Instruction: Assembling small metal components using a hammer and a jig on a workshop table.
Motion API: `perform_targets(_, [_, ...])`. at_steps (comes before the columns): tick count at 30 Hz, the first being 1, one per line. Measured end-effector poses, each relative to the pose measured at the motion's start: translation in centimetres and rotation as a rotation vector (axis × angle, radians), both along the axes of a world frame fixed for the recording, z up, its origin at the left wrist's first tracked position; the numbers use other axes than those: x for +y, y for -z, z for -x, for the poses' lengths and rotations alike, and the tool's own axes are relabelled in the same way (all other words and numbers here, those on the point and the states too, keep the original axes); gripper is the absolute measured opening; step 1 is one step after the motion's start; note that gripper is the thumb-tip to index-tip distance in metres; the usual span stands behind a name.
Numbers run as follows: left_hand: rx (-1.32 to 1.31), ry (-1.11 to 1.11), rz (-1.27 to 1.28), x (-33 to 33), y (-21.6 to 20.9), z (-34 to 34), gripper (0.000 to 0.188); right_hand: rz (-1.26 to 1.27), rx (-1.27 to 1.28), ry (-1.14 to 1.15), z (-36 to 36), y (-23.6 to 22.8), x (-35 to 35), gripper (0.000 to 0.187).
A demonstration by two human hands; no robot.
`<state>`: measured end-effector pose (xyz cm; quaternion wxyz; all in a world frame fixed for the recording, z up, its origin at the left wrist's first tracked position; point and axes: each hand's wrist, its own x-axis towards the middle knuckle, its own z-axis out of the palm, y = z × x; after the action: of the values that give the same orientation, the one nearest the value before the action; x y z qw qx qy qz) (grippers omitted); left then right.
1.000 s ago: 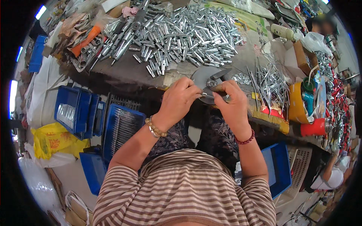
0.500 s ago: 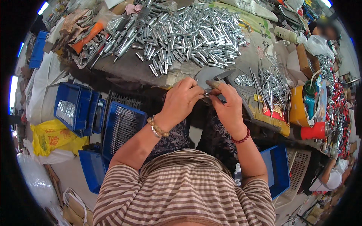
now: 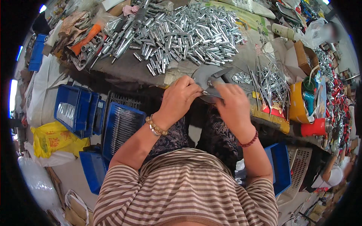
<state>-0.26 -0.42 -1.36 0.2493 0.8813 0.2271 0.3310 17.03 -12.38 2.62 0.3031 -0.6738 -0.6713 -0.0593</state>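
Silver metal piece (image 3: pixel 204 92) pinched in the left hand (image 3: pixel 181 97), right hand (image 3: pixel 234 107) loose beside

Head view, taking the grey round plate (image 3: pixel 203 74) at the edge of the bench (image 3: pixel 124 68) as landmark. Just on its near left side: left hand, grasping the metal piece between thumb and fingertips, with only a short end showing over the plate's near part. At the plate's right side, partly covering it: right hand, blurred, fingers parted from the thumb, nothing seen gripped between. Hard to make out whether touching the dark bar (image 3: pixel 223 72) on the plate. Beyond the plate: broad heap of shiny metal tubes (image 3: pixel 192 34). Right of it: small pile of short metal parts (image 3: pixel 241 78), then tangle of thin metal rods (image 3: pixel 269 88). Left of it and lower: blue tray (image 3: pixel 143 113) of slim rods.

Risks, as a judgement: could lose the metal piece off the plate's near side, toward the patterned trousers (image 3: pixel 222 132), should the left pinch slacken on so little surface. Could knock it askew if met off line by the right fingers. Could scatter the short metal parts if swinging wide to the plate's right.
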Motion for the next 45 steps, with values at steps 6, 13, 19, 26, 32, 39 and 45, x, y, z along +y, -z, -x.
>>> perform_targets(6, [0.008,-0.006,-0.011,0.0,0.0,-0.1,0.013,0.187,-0.029,0.296,-3.1,0.4,-1.7,0.037])
perform_targets(13, [0.001,0.006,0.031,0.3,0.2,-0.2,0.013,0.055,0.290,0.179,-1.3,-1.0,-4.2,0.039])
perform_targets(19, [-0.019,0.032,0.083,0.7,0.8,-0.1,0.015,-0.217,0.133,0.079,0.5,0.6,-5.2,0.031])
perform_targets(26, [-0.002,0.039,0.152,0.5,0.1,0.0,0.013,-0.059,0.177,0.099,-0.2,0.8,-3.6,0.031])
perform_targets(32, [0.003,0.049,0.123,0.6,0.1,0.2,0.014,0.008,-0.041,0.146,-2.1,0.4,-2.0,0.030])
perform_targets(39, [-0.034,0.040,0.121,0.4,1.3,0.5,0.020,0.193,0.005,0.178,1.7,1.2,-3.4,0.021])
perform_targets(45, [-0.242,-0.112,0.335,-3.6,1.4,1.0,0.032,0.373,0.550,0.134,2.8,1.8,-4.3,0.024])
